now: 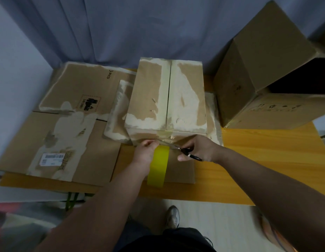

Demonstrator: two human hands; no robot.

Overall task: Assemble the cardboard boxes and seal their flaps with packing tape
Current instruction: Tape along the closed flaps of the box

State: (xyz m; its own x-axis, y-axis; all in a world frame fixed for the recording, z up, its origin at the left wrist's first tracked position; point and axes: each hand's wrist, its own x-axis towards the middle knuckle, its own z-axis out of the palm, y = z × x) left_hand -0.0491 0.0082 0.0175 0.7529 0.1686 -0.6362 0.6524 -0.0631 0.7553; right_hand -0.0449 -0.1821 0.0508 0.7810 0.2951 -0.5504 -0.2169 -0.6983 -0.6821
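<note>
A worn cardboard box (pixel 167 95) stands in the middle of the table, its two top flaps meeting along a centre seam with pale torn patches. My left hand (pixel 144 151) grips a yellow roll of packing tape (pixel 158 165) at the box's near bottom edge, with a clear strip stretched from the roll to the box. My right hand (pixel 196 150) holds black-handled scissors (pixel 185 151), whose blades reach the tape strip just right of the roll.
Flattened cardboard boxes (pixel 67 128) lie on the left of the orange table (pixel 267 160). A large open box (pixel 267 73) lies on its side at the right. A curtain hangs behind. My shoe (pixel 172 217) shows on the floor below.
</note>
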